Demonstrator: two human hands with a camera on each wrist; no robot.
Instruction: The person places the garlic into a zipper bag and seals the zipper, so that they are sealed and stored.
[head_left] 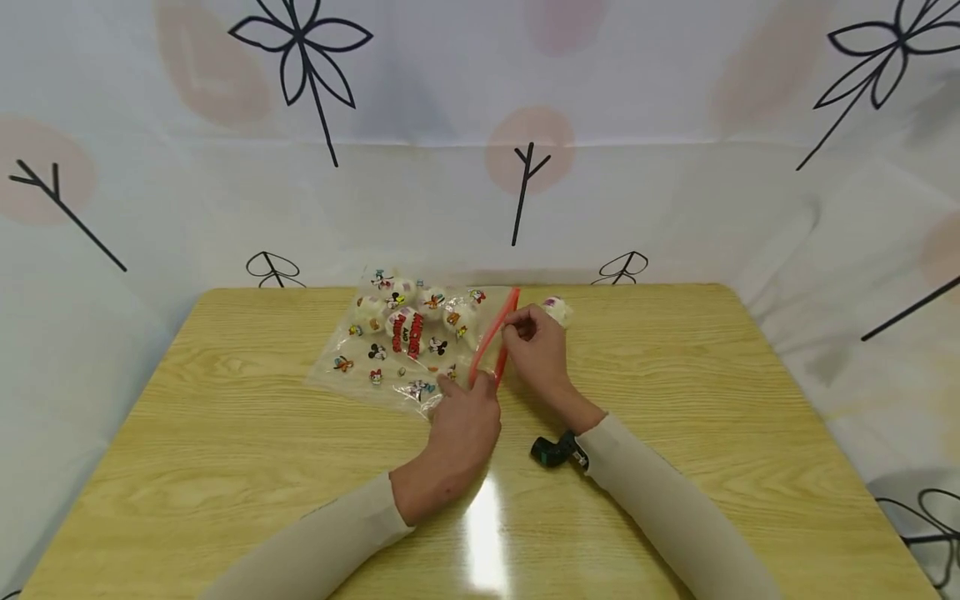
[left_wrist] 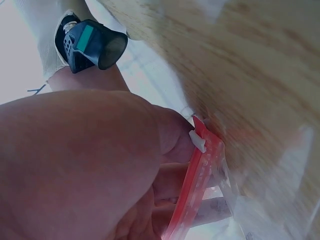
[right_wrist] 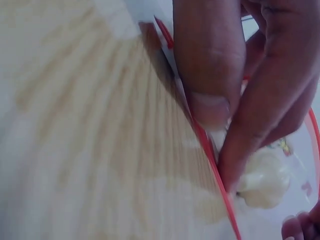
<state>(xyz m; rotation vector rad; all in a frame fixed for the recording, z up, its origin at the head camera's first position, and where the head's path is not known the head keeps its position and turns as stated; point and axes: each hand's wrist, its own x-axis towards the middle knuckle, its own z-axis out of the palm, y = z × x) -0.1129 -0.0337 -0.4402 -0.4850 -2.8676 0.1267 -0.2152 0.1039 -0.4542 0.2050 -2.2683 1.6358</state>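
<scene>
A clear zip bag printed with cartoon figures lies on the wooden table, with several whitish bulbs that look like garlic inside. Its red zip edge faces right, and the two red lips stand apart. At the near end of that edge, my left hand grips the bag; in the left wrist view the thumb lies on one side of the red strip and fingers on the other. Higher along the mouth, my right hand pinches one red lip between thumb and forefinger. One bulb sits outside, beyond the right hand.
The wooden table carries the bag and the loose bulb. Behind it hangs a pale cloth with flower drawings. A black wrist camera sticks out at the right cuff.
</scene>
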